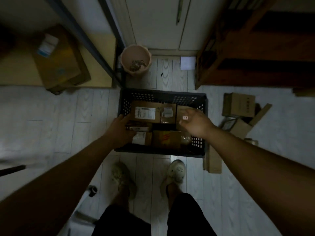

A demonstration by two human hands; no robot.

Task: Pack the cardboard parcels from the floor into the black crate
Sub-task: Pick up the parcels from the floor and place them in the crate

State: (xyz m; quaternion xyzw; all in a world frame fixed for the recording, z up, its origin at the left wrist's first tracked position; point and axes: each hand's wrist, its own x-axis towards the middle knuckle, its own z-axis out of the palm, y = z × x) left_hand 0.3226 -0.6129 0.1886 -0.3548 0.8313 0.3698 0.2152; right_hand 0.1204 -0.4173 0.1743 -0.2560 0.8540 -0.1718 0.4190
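The black crate [162, 95] stands on the floor in front of my feet, holding several cardboard parcels. A labelled parcel [144, 112] lies at its far left, with a smaller one [167, 113] beside it. My left hand [119, 130] reaches into the crate's near left side and grips a small flat parcel [139, 128]. My right hand [196, 123] hovers over the crate's right side, fingers loosely spread, holding nothing. More parcels remain on the floor: a closed box [240, 104] to the right, an opened one [242, 127] and a flat piece [213, 159] by the crate's near right corner.
A pink bucket [136, 59] stands beyond the crate by a white door. A wooden cabinet [255, 48] is at the right back. A yellow-topped table [17, 70] with a large box [59, 60] is at left. My feet [175, 169] are close behind the crate.
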